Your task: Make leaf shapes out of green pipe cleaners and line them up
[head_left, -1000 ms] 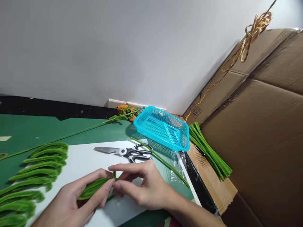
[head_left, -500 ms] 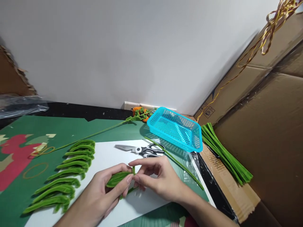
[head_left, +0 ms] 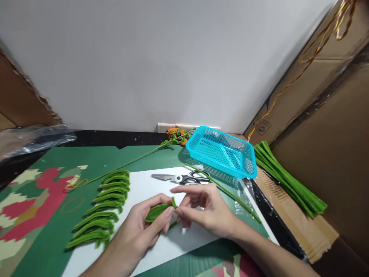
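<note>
Our left hand grips the green leaf over the white sheet, steadying it while our right hand pinches its upturned end; scissors lie just beyond.

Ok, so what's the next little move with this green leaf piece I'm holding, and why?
Probably wind the short free end around the tip of the folded green leaf. The left hand pinches the leaf's body, the right hand pinches at its tip, and that end sticks up loose between them, not yet wrapped down.
</note>
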A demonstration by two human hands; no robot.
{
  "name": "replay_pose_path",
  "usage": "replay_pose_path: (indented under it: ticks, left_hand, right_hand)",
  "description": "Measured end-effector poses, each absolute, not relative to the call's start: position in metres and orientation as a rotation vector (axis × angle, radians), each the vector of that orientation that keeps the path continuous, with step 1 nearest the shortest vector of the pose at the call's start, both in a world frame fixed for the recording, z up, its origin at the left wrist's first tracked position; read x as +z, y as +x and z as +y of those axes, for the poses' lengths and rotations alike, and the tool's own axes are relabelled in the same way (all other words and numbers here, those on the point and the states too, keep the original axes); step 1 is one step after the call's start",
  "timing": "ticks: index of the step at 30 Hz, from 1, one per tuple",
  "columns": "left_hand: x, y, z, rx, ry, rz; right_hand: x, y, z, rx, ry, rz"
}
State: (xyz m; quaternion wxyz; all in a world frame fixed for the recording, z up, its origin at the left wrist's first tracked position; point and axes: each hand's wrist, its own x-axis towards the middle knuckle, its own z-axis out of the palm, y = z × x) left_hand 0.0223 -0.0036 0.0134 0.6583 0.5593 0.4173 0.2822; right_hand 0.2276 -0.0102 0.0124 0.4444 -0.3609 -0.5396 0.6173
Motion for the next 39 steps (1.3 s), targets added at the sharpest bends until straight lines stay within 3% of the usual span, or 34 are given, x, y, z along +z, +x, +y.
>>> replay_pose_path:
  ticks: [16,39]
  left_hand:
    - [0.024,0.025,-0.01,0.617,1.215,0.95]
    - [0.028,0.026,-0.012,0.722,1.454,1.036]
  right_hand:
    - [0.019,0.227,-0.021,1.143,-0.785,-1.583]
    - [0.008,0.237,-0.022,0.861,-0.838,-1.834]
